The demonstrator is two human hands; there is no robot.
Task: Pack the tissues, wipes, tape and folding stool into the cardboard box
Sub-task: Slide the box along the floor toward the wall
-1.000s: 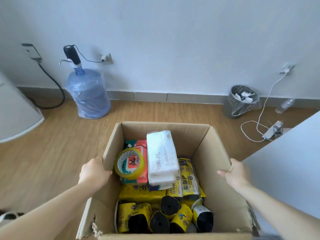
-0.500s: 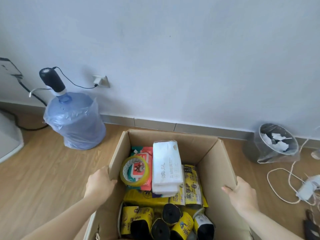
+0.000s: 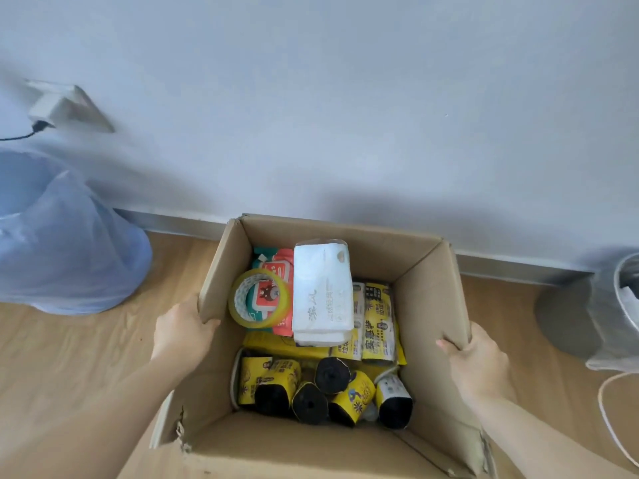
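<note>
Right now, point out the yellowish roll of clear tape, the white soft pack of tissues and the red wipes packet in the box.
yellowish roll of clear tape (image 3: 260, 326): head view, lower rim.
white soft pack of tissues (image 3: 323, 292): head view, top face.
red wipes packet (image 3: 281, 269): head view, upper right corner.

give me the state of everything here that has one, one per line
cardboard box: open, flaps up, gripped on both sides
tissue pack: sealed, lying on top inside
tape roll: leaning on the wipes pack
wipes pack: lid shut
bag rolls: rolled up
left hand: gripping left flap
right hand: gripping right flap
</note>
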